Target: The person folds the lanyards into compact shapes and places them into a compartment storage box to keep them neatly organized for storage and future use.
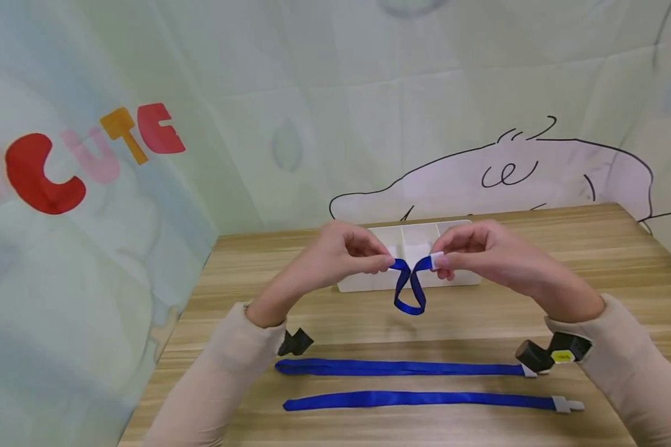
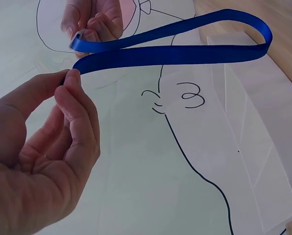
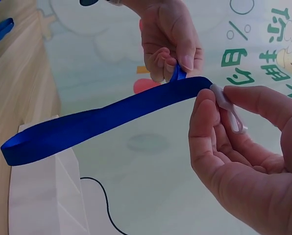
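A blue lanyard [image 1: 409, 308] hangs in a short loop between the two hands, above the table. My left hand [image 1: 353, 251] pinches its folded end between thumb and fingertips. My right hand [image 1: 475, 251] pinches the other end at the white plastic clip [image 1: 436, 260]; the clip's hook [image 3: 236, 122] sticks out past the fingers in the right wrist view. Seen from the left wrist, the lanyard band [image 2: 185, 55] stretches out as a long narrow loop. Two more blue lanyards, an upper one [image 1: 402, 368] and a lower one [image 1: 419, 398], lie straight on the table, white clips to the right.
Behind the hands stands a white divided tray [image 1: 363, 284], its compartments partly hidden by them. The wood-grain table [image 1: 246, 273] meets a printed cloth backdrop [image 1: 335, 124] at the back and left. Black devices are strapped at both wrists.
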Demonstrator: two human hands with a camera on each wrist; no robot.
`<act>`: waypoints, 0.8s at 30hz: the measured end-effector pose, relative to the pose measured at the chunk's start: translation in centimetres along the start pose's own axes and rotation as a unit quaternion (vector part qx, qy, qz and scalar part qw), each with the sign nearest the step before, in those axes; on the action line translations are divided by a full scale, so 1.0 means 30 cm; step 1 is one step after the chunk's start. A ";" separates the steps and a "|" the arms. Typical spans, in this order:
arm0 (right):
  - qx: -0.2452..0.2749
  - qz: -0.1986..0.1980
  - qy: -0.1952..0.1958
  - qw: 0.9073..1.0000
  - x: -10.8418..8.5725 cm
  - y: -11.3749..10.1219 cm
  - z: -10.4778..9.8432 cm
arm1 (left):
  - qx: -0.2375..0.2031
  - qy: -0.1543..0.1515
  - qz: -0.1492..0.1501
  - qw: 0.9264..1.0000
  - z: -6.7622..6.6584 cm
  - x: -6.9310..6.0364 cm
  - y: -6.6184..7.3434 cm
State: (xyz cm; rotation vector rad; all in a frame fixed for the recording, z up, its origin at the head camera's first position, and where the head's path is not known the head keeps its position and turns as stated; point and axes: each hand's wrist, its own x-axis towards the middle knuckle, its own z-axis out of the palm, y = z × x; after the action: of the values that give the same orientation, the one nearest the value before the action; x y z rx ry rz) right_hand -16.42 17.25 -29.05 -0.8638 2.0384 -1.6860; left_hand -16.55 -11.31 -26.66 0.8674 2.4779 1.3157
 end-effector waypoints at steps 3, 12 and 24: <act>0.002 0.001 0.001 1.000 0.007 0.001 0.005 | 0.002 -0.001 0.003 1.000 0.009 0.008 0.004; -0.027 -0.002 0.015 1.000 0.024 -0.009 0.020 | -0.009 -0.013 0.017 1.000 0.030 0.028 0.026; -0.017 -0.007 0.024 1.000 0.030 -0.014 0.037 | -0.015 -0.019 0.030 0.999 0.049 0.046 0.025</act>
State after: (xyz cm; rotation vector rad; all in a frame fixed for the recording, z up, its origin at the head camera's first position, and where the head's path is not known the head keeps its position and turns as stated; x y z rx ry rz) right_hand -16.32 15.78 -28.80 -0.8577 2.1025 -1.7003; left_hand -16.72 -9.18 -26.78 0.9582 2.4155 1.3396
